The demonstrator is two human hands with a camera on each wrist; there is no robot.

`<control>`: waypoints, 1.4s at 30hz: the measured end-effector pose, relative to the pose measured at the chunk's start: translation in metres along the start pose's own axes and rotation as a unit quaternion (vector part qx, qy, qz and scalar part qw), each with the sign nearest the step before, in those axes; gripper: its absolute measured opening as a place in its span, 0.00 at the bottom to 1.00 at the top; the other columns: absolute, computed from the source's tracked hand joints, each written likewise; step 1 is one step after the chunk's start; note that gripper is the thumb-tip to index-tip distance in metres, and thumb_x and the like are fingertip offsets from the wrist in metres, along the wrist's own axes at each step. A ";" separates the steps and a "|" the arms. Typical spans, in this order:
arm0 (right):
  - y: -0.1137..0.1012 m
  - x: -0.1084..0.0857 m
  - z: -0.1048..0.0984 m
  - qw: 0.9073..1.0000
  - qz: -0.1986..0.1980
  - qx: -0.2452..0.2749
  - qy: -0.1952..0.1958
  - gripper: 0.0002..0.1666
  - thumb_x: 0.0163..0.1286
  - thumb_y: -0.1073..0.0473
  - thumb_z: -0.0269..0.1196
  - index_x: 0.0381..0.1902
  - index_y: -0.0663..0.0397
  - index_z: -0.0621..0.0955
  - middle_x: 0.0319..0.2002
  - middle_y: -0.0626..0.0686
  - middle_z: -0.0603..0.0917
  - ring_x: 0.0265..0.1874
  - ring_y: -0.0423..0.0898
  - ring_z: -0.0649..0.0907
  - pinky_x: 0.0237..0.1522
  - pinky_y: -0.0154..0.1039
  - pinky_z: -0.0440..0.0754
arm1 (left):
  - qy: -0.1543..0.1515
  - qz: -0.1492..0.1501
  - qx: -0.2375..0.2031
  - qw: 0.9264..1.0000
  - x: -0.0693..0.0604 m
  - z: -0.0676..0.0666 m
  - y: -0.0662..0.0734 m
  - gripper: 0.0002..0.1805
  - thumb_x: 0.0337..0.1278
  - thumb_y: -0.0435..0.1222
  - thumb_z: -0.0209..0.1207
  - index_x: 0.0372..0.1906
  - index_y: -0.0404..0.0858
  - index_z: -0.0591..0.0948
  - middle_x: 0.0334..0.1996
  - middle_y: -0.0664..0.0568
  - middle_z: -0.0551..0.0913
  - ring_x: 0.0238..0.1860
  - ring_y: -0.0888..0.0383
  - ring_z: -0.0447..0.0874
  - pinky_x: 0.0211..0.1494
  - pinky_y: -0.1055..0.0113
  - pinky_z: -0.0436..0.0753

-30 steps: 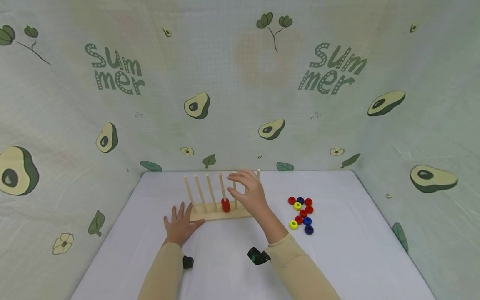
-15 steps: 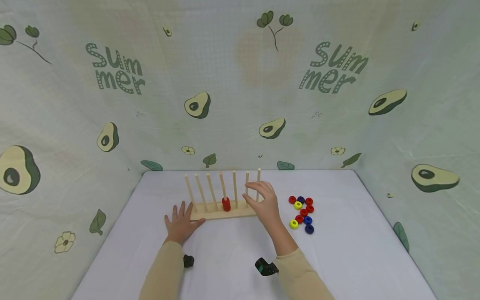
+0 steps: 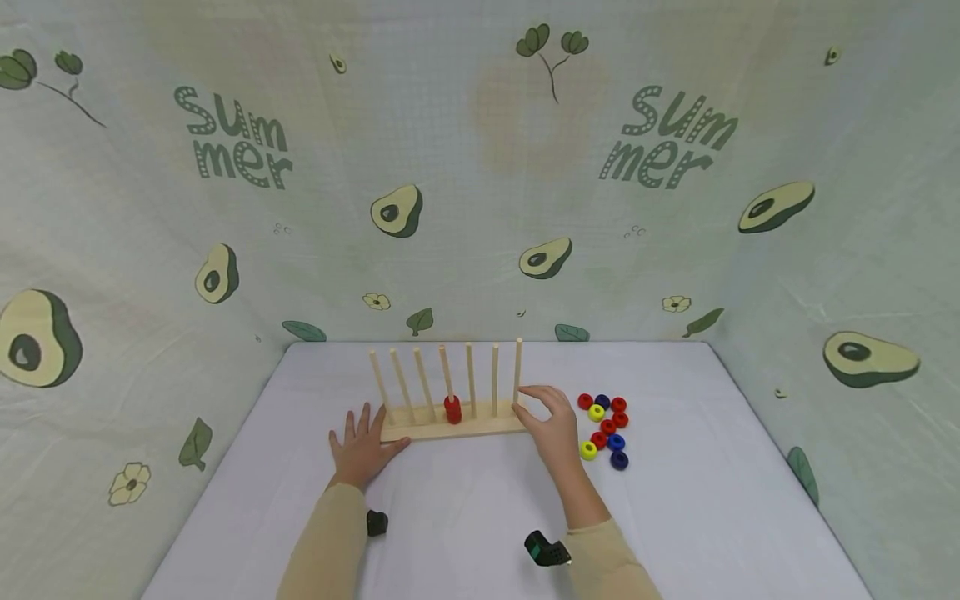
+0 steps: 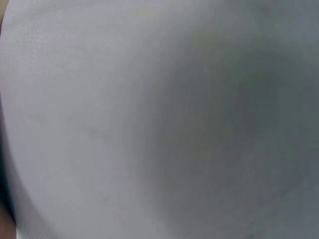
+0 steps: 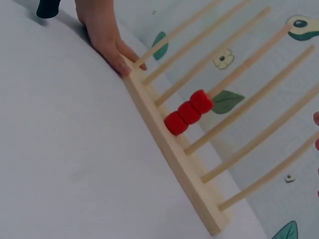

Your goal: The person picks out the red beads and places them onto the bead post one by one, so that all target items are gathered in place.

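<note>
A wooden peg rack (image 3: 420, 431) with a row of several upright pegs stands on the white table. Three red beads (image 5: 189, 112) are stacked on its middle peg. My left hand (image 3: 360, 452) rests at the rack's left end with fingers spread, the thumb along the base's front edge. Near the rack's right end hovers my right hand (image 3: 557, 427), thumb and forefinger apart with nothing between them. To its right lies a loose group of beads: red beads (image 3: 608, 426), yellow beads (image 3: 588, 450), a blue bead (image 3: 617, 442) and dark blue beads (image 3: 618, 460).
A pale cloth (image 3: 465, 250) printed with avocados and leaves hangs behind and at both sides of the table (image 3: 450, 517). The left wrist view holds only blurred white surface and shadow. Black wrist cameras (image 3: 546, 549) sit by the sleeves.
My right hand has moved right and down, from over the pegs right of the red stack to beyond the last peg. My left hand, the rack and the beads have stayed in place.
</note>
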State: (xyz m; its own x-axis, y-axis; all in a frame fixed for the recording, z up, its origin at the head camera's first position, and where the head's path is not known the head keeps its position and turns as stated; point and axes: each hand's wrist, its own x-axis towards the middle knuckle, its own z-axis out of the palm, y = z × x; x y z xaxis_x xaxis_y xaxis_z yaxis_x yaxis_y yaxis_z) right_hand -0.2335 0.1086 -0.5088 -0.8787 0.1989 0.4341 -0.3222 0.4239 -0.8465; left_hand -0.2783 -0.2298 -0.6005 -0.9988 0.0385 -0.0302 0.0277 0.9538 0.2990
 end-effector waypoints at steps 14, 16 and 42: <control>0.033 -0.011 -0.025 0.995 0.096 -0.029 0.029 0.15 0.59 0.61 0.73 0.45 0.55 0.86 0.45 0.54 0.85 0.49 0.54 0.78 0.55 0.56 0.75 | 0.006 -0.004 -0.019 1.000 -0.010 -0.013 0.011 0.54 0.52 0.70 0.54 0.76 0.39 0.58 0.75 0.34 0.48 0.73 0.31 0.37 0.64 0.27 0.34; 0.038 -0.012 -0.029 0.993 0.108 -0.033 0.034 0.16 0.59 0.62 0.72 0.46 0.56 0.86 0.45 0.55 0.85 0.48 0.54 0.78 0.54 0.55 0.75 | 0.002 -0.006 -0.018 1.000 -0.010 -0.012 0.010 0.54 0.52 0.70 0.53 0.76 0.40 0.57 0.76 0.35 0.47 0.74 0.31 0.36 0.65 0.27 0.34; 0.071 -0.028 -0.065 0.963 0.194 -0.150 0.109 0.17 0.61 0.60 0.70 0.48 0.60 0.85 0.52 0.62 0.81 0.51 0.61 0.71 0.52 0.55 0.68 | -0.001 -0.002 -0.010 1.000 0.000 -0.001 0.002 0.57 0.49 0.74 0.49 0.77 0.42 0.55 0.76 0.36 0.45 0.74 0.32 0.34 0.64 0.27 0.32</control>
State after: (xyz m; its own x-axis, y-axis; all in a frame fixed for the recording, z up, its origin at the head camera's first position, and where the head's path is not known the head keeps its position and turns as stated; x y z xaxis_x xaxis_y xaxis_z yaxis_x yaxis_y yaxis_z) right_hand -0.2092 0.1906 -0.5611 -0.8065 0.5614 0.1854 0.1606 0.5097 -0.8452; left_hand -0.2787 -0.2286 -0.5986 -0.9988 0.0348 -0.0343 0.0221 0.9480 0.3175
